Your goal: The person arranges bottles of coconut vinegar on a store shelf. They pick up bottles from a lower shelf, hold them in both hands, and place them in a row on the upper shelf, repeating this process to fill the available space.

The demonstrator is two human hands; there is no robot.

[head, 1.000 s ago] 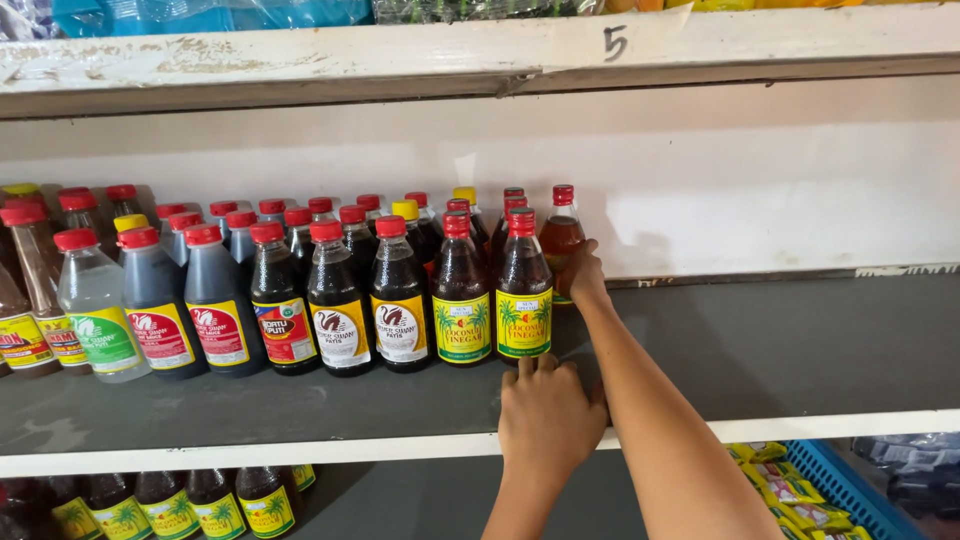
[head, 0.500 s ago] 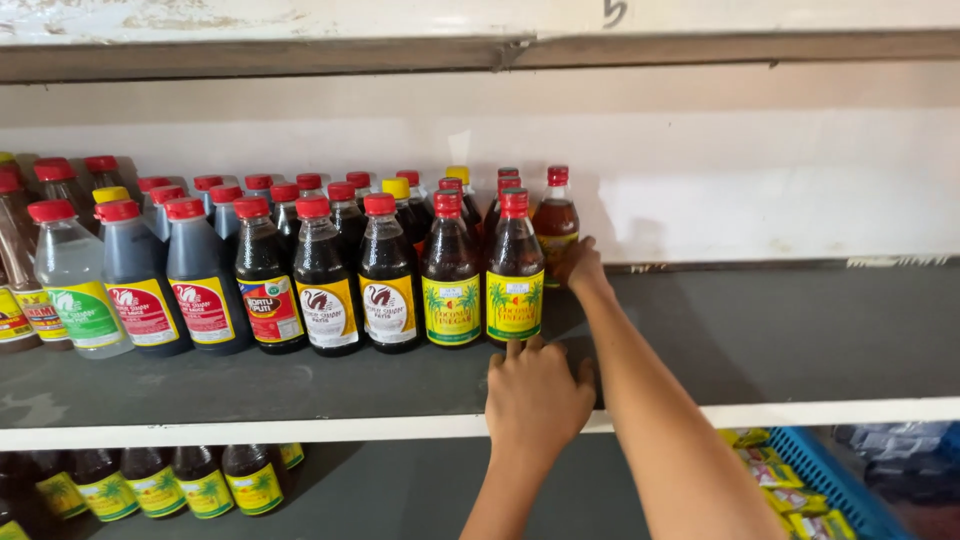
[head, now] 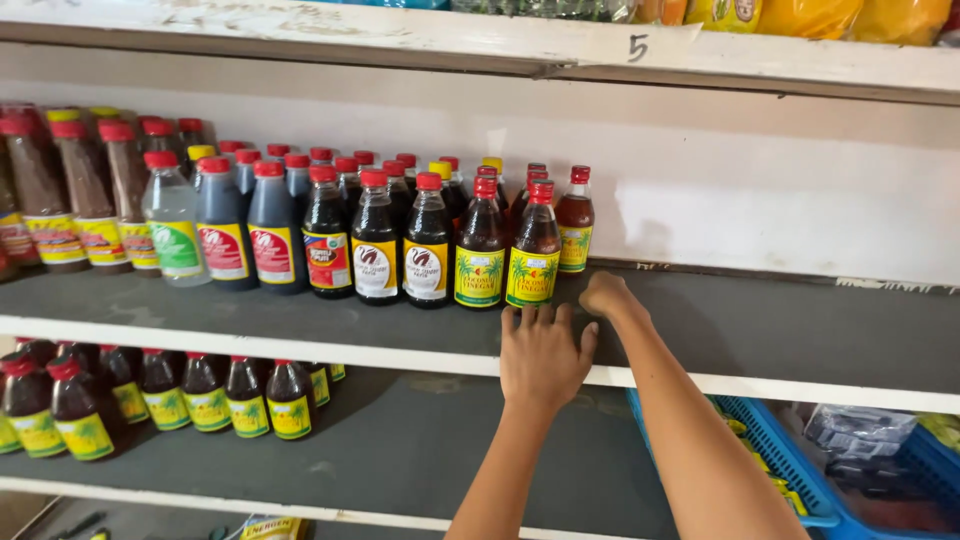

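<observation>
The right hand is resting on the dark shelf board, curled into a loose fist and gripping nothing, with a bare strip of board between it and the bottles; a second ago it was reaching up to the small reddish bottle at the back of the row, so it is now coming away from that bottle, which is standing upright at about eleven o'clock from the fist, close to the white back wall. The left hand is lying flat with fingers spread on the front edge of the same board, empty, at about seven o'clock from the right hand; it is sitting a little higher and nearer the bottles than it was a second ago. Directly at twelve o'clock from the left hand the two dark vinegar bottles with yellow-green labels are closing the right end of the front row, upright and touching side by side. My judgement is that the placing of the back bottle is finished and both hands are now freeing themselves, since neither is on a bottle. At three o'clock from the row the board is running on, and a blue basket is showing below at five o'clock.
</observation>
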